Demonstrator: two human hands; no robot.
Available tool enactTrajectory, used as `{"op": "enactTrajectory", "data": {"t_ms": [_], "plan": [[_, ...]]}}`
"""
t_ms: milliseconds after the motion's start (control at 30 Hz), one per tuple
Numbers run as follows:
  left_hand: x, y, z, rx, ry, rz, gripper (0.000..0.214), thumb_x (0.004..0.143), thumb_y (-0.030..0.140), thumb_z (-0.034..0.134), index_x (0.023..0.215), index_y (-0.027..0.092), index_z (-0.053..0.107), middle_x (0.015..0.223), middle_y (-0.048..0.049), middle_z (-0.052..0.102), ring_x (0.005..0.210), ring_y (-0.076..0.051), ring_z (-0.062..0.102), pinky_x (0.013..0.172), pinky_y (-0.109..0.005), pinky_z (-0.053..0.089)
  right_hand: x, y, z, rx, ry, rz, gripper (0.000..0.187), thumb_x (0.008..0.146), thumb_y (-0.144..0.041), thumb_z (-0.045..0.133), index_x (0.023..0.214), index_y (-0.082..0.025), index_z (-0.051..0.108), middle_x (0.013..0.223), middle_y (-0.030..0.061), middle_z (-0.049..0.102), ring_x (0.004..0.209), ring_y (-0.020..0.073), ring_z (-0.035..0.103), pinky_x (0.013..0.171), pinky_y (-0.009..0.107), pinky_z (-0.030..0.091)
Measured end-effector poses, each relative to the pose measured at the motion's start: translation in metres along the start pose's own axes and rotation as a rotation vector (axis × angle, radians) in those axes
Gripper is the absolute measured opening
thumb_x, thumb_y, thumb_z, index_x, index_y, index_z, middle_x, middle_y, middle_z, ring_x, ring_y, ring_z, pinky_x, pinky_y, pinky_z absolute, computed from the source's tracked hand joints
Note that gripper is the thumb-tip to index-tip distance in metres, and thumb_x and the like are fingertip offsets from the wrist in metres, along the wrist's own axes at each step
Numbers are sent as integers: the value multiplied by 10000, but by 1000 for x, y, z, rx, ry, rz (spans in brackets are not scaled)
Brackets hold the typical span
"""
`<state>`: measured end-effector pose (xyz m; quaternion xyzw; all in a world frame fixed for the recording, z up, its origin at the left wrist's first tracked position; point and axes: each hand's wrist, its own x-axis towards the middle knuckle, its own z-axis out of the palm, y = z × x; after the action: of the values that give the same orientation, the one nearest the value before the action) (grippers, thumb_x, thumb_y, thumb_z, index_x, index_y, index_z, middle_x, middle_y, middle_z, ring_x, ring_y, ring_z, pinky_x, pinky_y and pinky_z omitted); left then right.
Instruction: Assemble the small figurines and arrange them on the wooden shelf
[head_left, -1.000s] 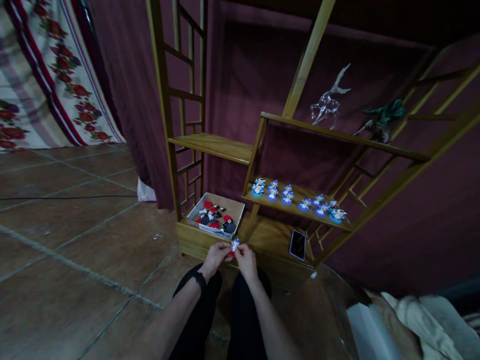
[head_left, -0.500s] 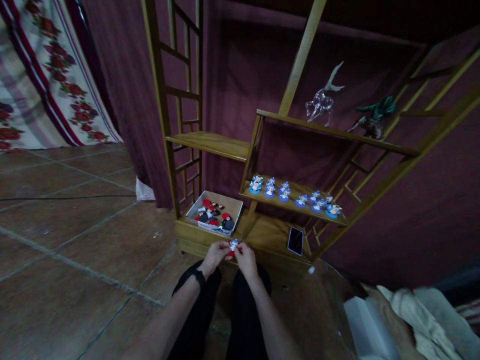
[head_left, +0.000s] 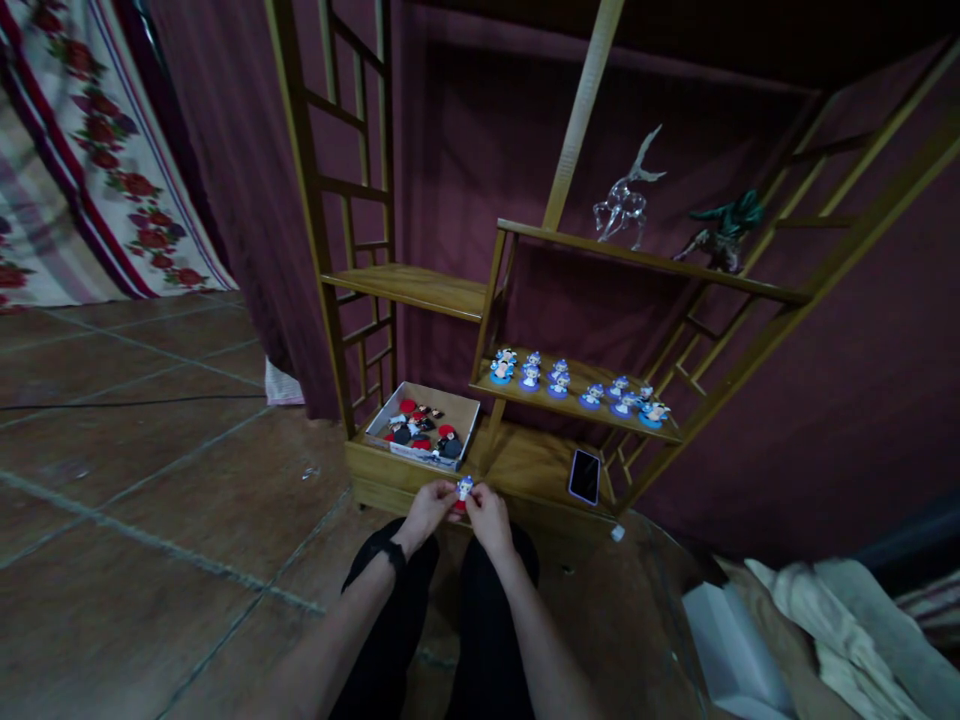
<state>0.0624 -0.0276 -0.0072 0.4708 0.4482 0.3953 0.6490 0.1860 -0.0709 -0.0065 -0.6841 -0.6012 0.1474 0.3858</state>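
Observation:
A small figurine with a purple top and a red base is pinched between both my hands, just above my knees. My left hand closes on its left side, with a dark band at the wrist. From the right, the fingers of my right hand press on it too. Just beyond my hands, a shallow open box holds several red, black and grey figurine pieces. On the shelf to the right stand several purple-and-white figurines, with blue-based ones at both ends.
A phone lies on the cabinet's bottom board. Higher up stand a clear deer ornament and a dark green statue. A white box and cloth are at the lower right. A cable crosses the tiled floor.
The view has shifted slightly, so the cabinet and its contents sit a little further left. Both hands keep hold of the figurine in nearly the same place.

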Motion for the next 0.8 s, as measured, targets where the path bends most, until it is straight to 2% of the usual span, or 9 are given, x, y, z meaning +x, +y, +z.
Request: {"op": "enactTrajectory", "data": {"t_ms": [200,333,400,533,667,800], "plan": [[-6,-2,0,208,-88,36,239,696,360,582,791,140,578,558,-13,620,480,-146,591,451,-223,452,-5,-9,-7,-77,-15,0,159,817,-275,463,793,-205,604,771,31,673,741,160,620,643,228,380],[-8,-1,-2,377,-91,85,276,741,378,515,825,137,618,539,-25,616,443,-157,570,438,-228,426,-4,-13,-7,-142,-12,21,172,827,-257,455,780,-199,610,795,53,679,775,176,628,669,244,387],[-6,0,-3,440,-83,123,255,745,353,501,814,143,627,583,-41,636,492,-172,590,473,-237,437,-4,-14,-7,-163,-13,28,169,825,-245,456,781,-197,612,806,61,683,779,185,633,673,252,392],[3,0,-5,545,-62,238,181,716,281,510,760,162,640,737,-73,678,700,-201,636,642,-248,461,-2,-13,-5,-192,-14,40,141,805,-213,468,795,-196,608,816,66,683,788,199,640,678,266,406],[9,-4,-8,541,-108,234,235,718,340,499,784,159,635,704,-61,668,633,-198,621,618,-263,459,0,-11,-4,-186,-13,68,115,784,-198,485,816,-192,596,828,67,680,817,210,640,703,277,422],[12,-4,-8,454,-106,159,313,660,457,560,751,164,626,599,-28,629,556,-189,584,556,-269,454,0,-11,-4,-94,5,76,169,777,-191,492,920,-216,578,882,43,675,873,205,632,738,277,436]]}}
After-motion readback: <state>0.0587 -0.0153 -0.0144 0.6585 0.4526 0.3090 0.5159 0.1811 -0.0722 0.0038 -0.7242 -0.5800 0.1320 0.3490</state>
